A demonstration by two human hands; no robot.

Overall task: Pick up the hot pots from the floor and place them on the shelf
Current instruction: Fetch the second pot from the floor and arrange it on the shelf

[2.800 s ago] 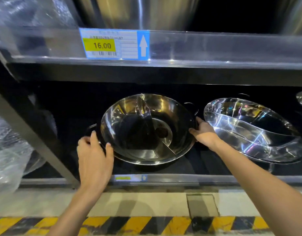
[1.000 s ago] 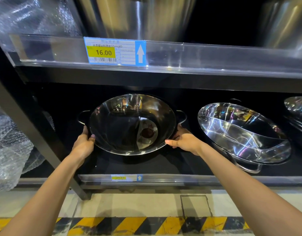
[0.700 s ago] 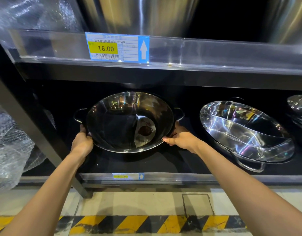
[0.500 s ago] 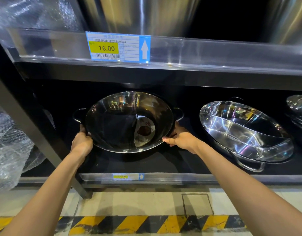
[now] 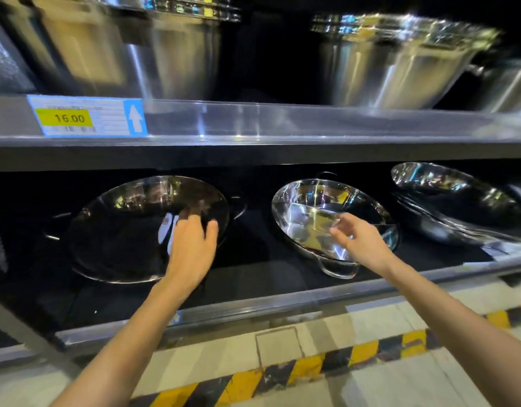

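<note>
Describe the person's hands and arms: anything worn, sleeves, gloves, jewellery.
Both the left hand and the right hand are bare, with no gloves. No rings, watch or bracelet show, though the frame is blurred. Both forearms are uncovered, with no sleeve in view.

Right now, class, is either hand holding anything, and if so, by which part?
Neither. The left hand hovers open before the round steel hot pot on the shelf; the right hand is open, empty.

Whole view motion-blurred. Price label (image 5: 87,117) small print unreadable. Left hand (image 5: 191,248) covers part of left hot pot (image 5: 130,230). Rightmost pot stack (image 5: 464,201) cut by edge.
</note>
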